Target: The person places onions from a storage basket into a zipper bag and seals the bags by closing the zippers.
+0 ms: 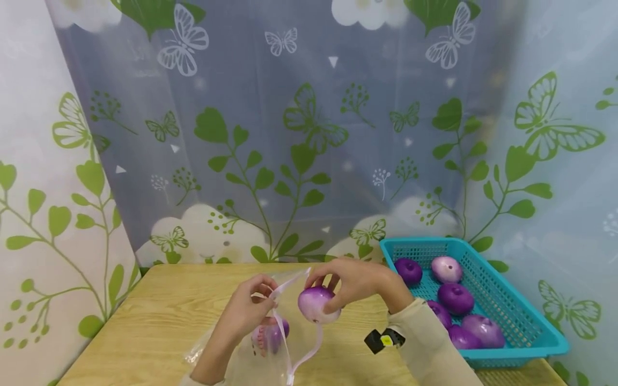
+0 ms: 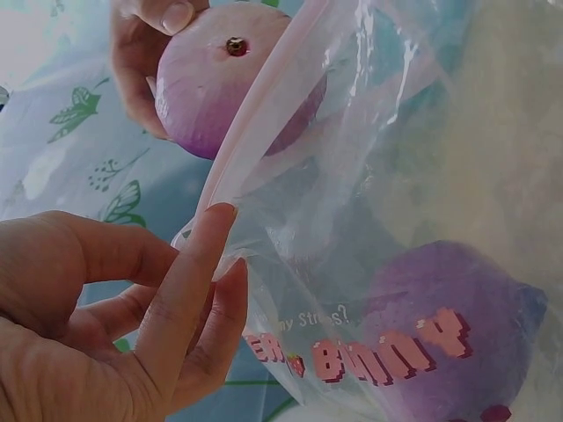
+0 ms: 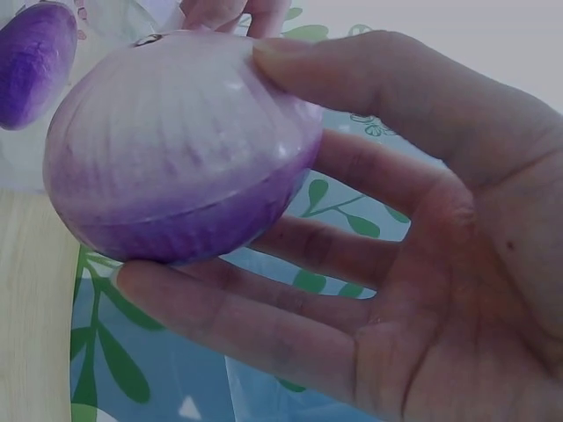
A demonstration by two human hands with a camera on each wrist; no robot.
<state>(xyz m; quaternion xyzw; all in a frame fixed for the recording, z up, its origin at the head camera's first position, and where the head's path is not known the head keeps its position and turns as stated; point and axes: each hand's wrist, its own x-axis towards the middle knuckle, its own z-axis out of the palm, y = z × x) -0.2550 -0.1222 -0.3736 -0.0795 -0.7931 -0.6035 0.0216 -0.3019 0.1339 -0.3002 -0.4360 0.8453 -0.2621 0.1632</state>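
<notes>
My left hand (image 1: 243,311) pinches the pink-edged rim of a clear zip bag (image 2: 230,167) with pink "BUNNY" lettering, its mouth spread apart. Inside the bag lies a purple onion (image 2: 440,303), partly veiled by the plastic and print. The right hand (image 1: 359,280) grips a second onion (image 3: 180,149), pale at the top and purple round its lower side, with the thumb on one face and fingers around the other. This onion is at the bag's mouth, overlapping the pink rim in the left wrist view.
On the right stands a turquoise plastic basket (image 1: 523,351) with several purple onions (image 1: 455,298) in it. Under the bag is a wood-grain table (image 1: 159,300). Behind it hangs a curtain (image 1: 367,177) printed with leaves and butterflies. A small black-and-yellow device (image 1: 384,341) sits at the right wrist.
</notes>
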